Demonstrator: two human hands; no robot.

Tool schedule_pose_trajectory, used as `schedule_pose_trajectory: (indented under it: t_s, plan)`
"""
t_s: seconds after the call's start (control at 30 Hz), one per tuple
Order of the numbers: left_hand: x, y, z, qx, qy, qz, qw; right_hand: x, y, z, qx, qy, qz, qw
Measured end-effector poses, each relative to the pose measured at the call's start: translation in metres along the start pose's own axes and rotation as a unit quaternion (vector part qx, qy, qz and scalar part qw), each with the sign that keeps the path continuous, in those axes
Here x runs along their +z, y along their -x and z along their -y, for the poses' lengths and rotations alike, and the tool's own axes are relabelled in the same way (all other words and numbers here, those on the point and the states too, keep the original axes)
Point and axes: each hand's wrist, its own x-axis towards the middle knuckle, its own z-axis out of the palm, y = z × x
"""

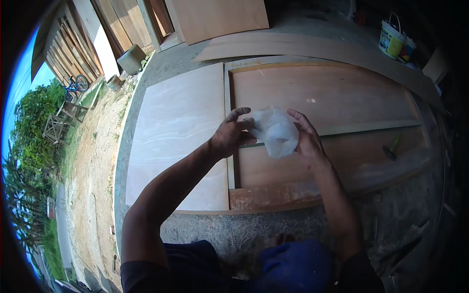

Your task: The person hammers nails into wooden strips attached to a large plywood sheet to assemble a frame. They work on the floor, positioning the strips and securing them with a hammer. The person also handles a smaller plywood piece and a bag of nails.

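A crumpled, translucent white plastic bag point(279, 134) is held up between my two hands, above a wooden frame backed with plywood point(320, 95). My left hand point(230, 133) grips the bag's left edge, with the index finger raised off it. On the other side my right hand point(309, 139) holds the bag along its right edge, its fingers partly behind the plastic. Whether anything is inside the bag I cannot tell. To the left of the frame's inner bar lies a pale plywood sheet point(178, 136).
A hammer with a green handle point(394, 142) rests on the frame's right part. Beyond it lies a thin curved board point(273, 45), and a plywood panel point(220, 17) stands behind. A paint bucket point(391, 40) is at the far right. Sandy ground point(93, 146) runs along the left.
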Motion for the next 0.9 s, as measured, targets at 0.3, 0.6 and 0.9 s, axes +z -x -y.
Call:
schedule_pose_trajectory:
  t_s: [0.3,0.6,0.9]
  plan:
    - [-0.219,0.081,-0.042,0.104,-0.15,-0.262,0.948,0.141,-0.065,-0.001,0.007,0.382,0.191,0.904]
    - [-0.279,0.077,0.022,0.337,-0.344,-0.312,0.819,0.137,-0.081,-0.025,-0.069,0.502,0.199,0.839]
    - [-0.346,0.08,0.065,0.168,0.229,-0.43,0.857,0.196,-0.108,-0.037,-0.021,0.571,0.164,0.804]
